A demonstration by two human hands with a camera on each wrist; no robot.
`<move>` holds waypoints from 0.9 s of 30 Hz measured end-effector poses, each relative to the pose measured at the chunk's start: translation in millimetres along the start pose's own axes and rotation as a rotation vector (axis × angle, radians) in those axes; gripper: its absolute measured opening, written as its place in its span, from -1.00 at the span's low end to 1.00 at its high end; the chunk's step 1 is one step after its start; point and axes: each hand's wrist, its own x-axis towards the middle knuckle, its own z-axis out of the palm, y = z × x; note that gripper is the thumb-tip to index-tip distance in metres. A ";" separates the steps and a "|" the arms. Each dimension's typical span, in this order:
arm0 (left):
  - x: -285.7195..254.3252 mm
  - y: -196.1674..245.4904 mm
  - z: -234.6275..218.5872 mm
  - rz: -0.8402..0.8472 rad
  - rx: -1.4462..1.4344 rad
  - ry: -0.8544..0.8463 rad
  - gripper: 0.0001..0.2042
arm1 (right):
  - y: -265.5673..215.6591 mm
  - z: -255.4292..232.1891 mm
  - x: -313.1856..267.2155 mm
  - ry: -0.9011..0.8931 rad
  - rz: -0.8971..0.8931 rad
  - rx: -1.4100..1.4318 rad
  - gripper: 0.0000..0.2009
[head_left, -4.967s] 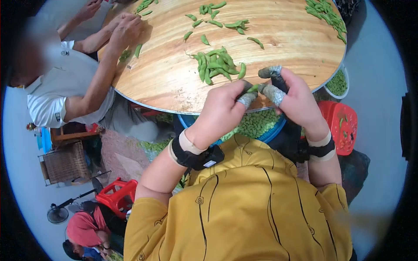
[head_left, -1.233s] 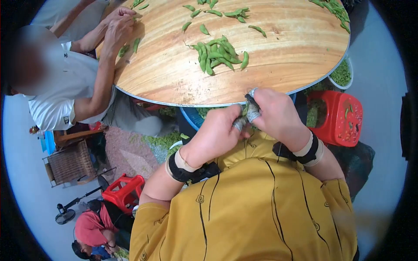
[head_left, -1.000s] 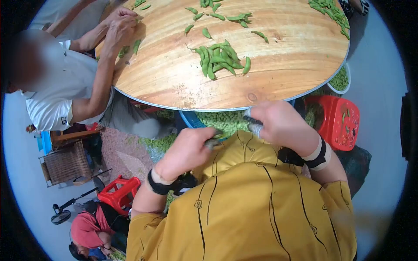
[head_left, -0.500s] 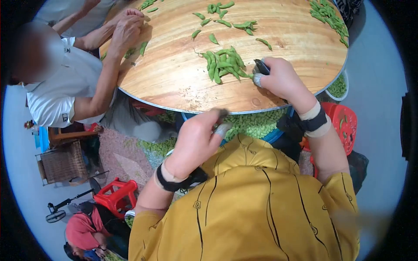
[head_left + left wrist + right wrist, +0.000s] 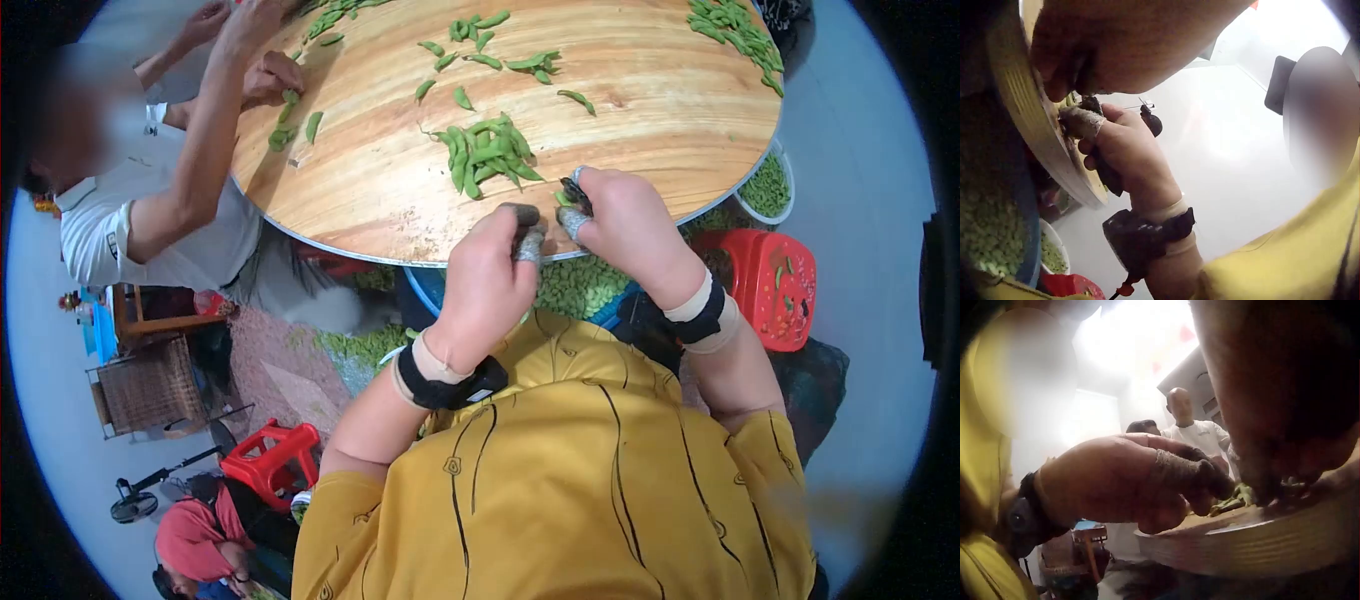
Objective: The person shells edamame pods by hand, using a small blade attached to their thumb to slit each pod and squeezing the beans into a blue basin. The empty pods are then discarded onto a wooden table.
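At far left, one wicker chair (image 5: 150, 388) and one black fan (image 5: 135, 503) stand near one person in a red top (image 5: 200, 540). Above them, one person in a pale shirt (image 5: 150, 215) leans at the counter (image 5: 370, 170), a wood-patterned tabletop with a curved edge; the mark on the sleeve is too small to read. Two red stools (image 5: 270, 460) (image 5: 780, 290) show, one at left and one at right; the right one has small pods on its seat.

On the counter, one main pile of green pods (image 5: 485, 152) overlaps too much to count. About seven single pods (image 5: 463, 98) and two small clumps (image 5: 533, 65) lie beyond it, and another heap (image 5: 735, 35) sits at the far right edge.

The left hand (image 5: 487, 285) is near the counter's edge, below the pile, fingers bent and thumb wrapped in silvery tape; whether its grip has hold of anything cannot be told. One blue basin (image 5: 425, 290) of shelled beans (image 5: 580, 288) sits under the edge. To the right, the right hand (image 5: 628, 220) has its grip nearly closed, pinching one green pod (image 5: 564, 199) at the taped fingertips, just right of the pile. One white bowl (image 5: 767, 188) of green beans is farther right.
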 end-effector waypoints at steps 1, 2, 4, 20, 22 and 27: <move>-1.5 1.4 -1.2 0.006 0.000 -0.001 -0.84 | -1.8 -2.0 1.1 0.005 0.001 -0.002 -0.83; -3.6 2.6 -2.2 -0.072 -0.080 -0.017 -0.83 | -3.7 -4.0 1.5 -0.004 0.064 0.114 -0.85; -4.5 -1.4 -3.2 -0.201 -0.243 -0.081 -0.82 | -3.9 -5.5 -0.4 -0.012 0.126 0.231 -0.88; 1.8 4.0 -9.4 -0.451 -0.725 -0.277 -0.83 | -18.1 -19.1 -36.4 -0.282 0.453 1.035 -0.63; 1.3 2.6 -6.8 -0.398 -0.695 -0.251 -0.83 | -22.7 -22.5 -39.7 -0.279 0.343 1.001 -0.62; 0.9 -3.3 -3.5 -0.346 -0.617 -0.286 -0.84 | -20.3 -16.9 -40.1 -0.232 0.205 0.984 -0.61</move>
